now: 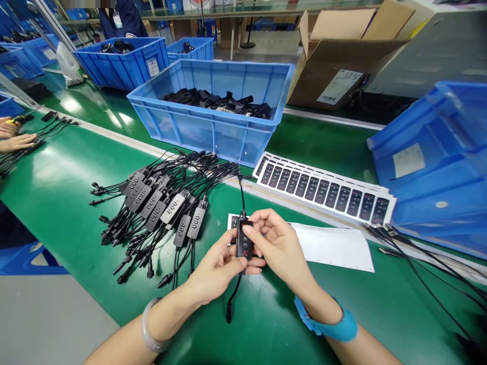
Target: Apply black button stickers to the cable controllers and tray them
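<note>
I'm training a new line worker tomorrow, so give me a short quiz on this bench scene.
1. True or false: the right hand wears a blue wrist strap.
2. What is the left hand holding together with the right? A) a black cabled control box B) a screwdriver C) a pair of scissors
3. Fill in the blank: the bangle is on the ____ wrist.

Key: 1 true; 2 A; 3 left.

A slim black plastic controller [244,239] shows red symbols, a white sheet [323,190] carries repeating rows of black labels, the glossy surface [266,324] is green, a ribbed plastic crate [210,126] bright blue.
</note>
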{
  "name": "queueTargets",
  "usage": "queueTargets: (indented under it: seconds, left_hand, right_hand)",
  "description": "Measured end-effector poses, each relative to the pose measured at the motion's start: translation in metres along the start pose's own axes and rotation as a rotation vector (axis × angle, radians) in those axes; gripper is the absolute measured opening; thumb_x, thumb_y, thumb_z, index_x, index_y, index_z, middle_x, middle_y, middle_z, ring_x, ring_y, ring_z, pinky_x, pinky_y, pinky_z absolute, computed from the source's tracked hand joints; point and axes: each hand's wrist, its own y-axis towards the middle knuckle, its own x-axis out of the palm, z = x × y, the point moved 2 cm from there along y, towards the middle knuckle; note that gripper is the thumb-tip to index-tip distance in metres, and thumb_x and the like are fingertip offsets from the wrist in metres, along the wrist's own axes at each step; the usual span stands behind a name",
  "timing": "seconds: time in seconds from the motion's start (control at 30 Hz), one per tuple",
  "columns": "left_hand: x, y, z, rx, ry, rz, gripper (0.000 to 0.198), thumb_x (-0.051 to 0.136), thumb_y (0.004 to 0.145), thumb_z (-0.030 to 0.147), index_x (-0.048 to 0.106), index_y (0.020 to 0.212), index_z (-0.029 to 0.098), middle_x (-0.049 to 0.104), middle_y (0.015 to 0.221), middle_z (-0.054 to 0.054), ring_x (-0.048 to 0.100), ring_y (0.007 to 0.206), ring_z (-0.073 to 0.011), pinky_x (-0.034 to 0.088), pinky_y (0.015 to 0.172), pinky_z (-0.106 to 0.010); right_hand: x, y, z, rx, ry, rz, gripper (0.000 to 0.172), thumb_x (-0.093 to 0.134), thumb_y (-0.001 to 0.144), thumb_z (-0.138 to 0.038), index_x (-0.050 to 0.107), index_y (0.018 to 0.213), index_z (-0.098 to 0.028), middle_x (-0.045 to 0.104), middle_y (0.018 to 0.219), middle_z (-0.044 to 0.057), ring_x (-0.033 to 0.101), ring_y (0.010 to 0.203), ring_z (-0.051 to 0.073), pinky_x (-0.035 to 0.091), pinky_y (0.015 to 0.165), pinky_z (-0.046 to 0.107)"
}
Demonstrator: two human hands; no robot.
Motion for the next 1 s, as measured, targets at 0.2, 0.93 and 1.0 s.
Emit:
queueTargets:
  seconds: [0.2,0.93,1.0]
  left_hand:
    - [0.0009,-0.0006,0.0012,0.031,0.049,0.006,0.056,0.073,0.080,0.033,0.049,0.129,0.020,0.068,0.111,-0.011,0.070,0.096,-0.0239,0.053,0.089,-0.038]
    - [-0.0002,0.0021,0.0020,0.012,0.057,0.038,0.055,0.080,0.071,0.030,0.055,0.119,0.016,0.068,0.082,-0.004,0.064,0.069,-0.0138,0.050,0.068,-0.027]
    - [-0.0004,0.0027,0.0034,0.015,0.085,0.028,0.056,0.083,0.067,0.028,0.058,0.115,0.015,0.067,0.083,-0.004,0.064,0.072,-0.0151,0.050,0.067,-0.026]
  right_hand:
    - [0.0000,-0.0002,0.0022,-0.010,-0.039,0.015,0.023,0.071,0.079,-0.039,0.057,0.088,-0.022,0.048,0.066,-0.005,0.044,0.050,0.009,0.040,0.041,0.021]
    - [-0.0030,0.0055,0.0065,0.096,-0.106,-0.158,0.071,0.080,0.062,-0.027,0.046,0.124,-0.026,0.057,0.093,0.001,0.059,0.071,0.015,0.051,0.052,0.024]
    - [0.0006,0.0040,0.0087,0.141,-0.089,-0.288,0.081,0.080,0.062,-0.023,0.040,0.132,-0.027,0.060,0.096,0.002,0.061,0.071,0.015,0.052,0.054,0.026]
